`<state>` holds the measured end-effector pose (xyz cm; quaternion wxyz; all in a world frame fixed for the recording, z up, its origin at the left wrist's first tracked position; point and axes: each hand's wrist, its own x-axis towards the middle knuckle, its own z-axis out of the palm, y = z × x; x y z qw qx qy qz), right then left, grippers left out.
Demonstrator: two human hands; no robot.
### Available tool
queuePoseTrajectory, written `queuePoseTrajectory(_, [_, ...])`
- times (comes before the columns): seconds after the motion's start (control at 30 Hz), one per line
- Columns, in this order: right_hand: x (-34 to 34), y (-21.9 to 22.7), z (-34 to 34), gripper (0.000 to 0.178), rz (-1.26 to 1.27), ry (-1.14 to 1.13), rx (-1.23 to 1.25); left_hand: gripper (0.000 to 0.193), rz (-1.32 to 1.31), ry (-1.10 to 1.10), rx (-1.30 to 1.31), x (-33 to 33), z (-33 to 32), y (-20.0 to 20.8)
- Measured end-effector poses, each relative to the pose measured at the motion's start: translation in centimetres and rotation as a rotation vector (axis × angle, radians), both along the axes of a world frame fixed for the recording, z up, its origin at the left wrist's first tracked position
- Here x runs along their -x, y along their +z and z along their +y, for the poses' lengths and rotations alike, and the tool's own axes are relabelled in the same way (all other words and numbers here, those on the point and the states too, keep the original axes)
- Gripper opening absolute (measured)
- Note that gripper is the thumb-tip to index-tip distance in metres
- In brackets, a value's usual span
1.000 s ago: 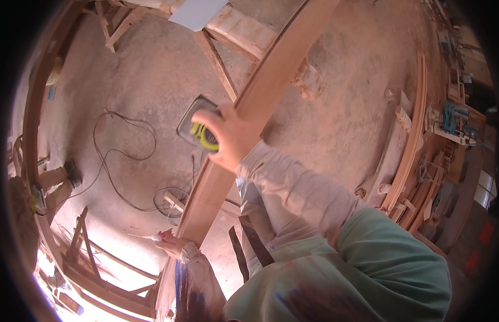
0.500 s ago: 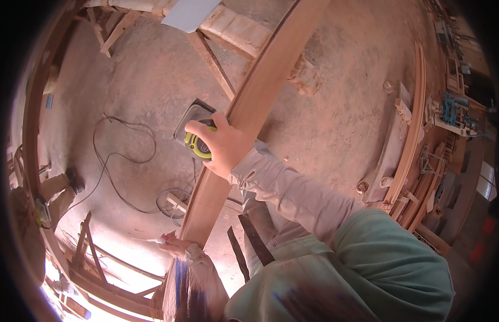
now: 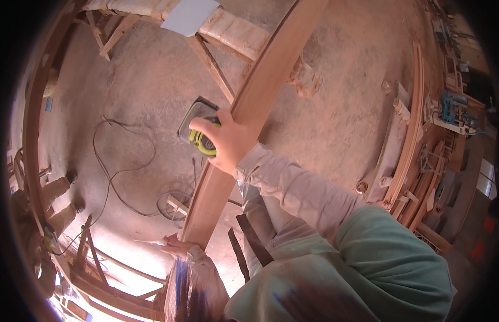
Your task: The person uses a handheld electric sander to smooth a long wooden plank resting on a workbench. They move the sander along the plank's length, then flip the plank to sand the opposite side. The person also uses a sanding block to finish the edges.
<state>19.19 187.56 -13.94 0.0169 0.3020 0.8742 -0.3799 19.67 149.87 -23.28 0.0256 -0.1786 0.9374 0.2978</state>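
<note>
My right hand [image 3: 228, 140] grips a lime-green and black electric sander [image 3: 202, 143]. The sander's squarish pad sits at the left edge of a long brown wooden board [image 3: 260, 88], which slants from the top right toward me. Fingers and thumb wrap round the sander's body; the palm hides part of it. Down by the board's near end is my left hand [image 3: 177, 247]. A thin, pale, pointed thing [image 3: 147, 241] sticks out leftward from its fingers; its kind is too small to make out.
A padded trestle [image 3: 236, 32] with a white sheet [image 3: 190, 16] stands beneath the board's far part. Dark cable [image 3: 107, 177] loops over the floor. At left, a co-worker's legs [image 3: 59, 209] show beside another long beam [image 3: 32, 118]. Timber [image 3: 413, 134] lies along the right.
My right hand and the sander have shifted slightly right and up along the board's edge. The co-worker's legs at left have changed position. My left hand stays nearly still.
</note>
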Motion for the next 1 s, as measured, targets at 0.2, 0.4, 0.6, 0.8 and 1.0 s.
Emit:
queuePoseTrajectory(0.2, [0.0,0.7,-0.7,0.071,0.038,0.049,0.019,0.047,-0.053,-0.054,0.168,-0.1,0.7,1.8])
queuePoseTrajectory(0.4, [0.6,0.2,2.9,0.075,-0.013,-0.041,-0.082,0.048,-0.046,-0.034,0.063,-0.1,0.9,1.2])
queuePoseTrajectory(0.6, [0.3,0.1,2.9,0.072,0.063,-0.065,-0.088,0.044,-0.031,-0.052,0.096,0.1,2.3,2.4])
queuePoseTrajectory(0.8, [0.4,0.0,3.7,0.08,0.066,-0.074,-0.114,0.04,-0.119,-0.022,0.192,0.5,3.9,4.1])
queuePoseTrajectory(1.0, [0.2,0.5,0.0,0.075,0.101,-0.086,-0.016,0.043,-0.112,-0.045,0.185,0.2,3.3,3.8])
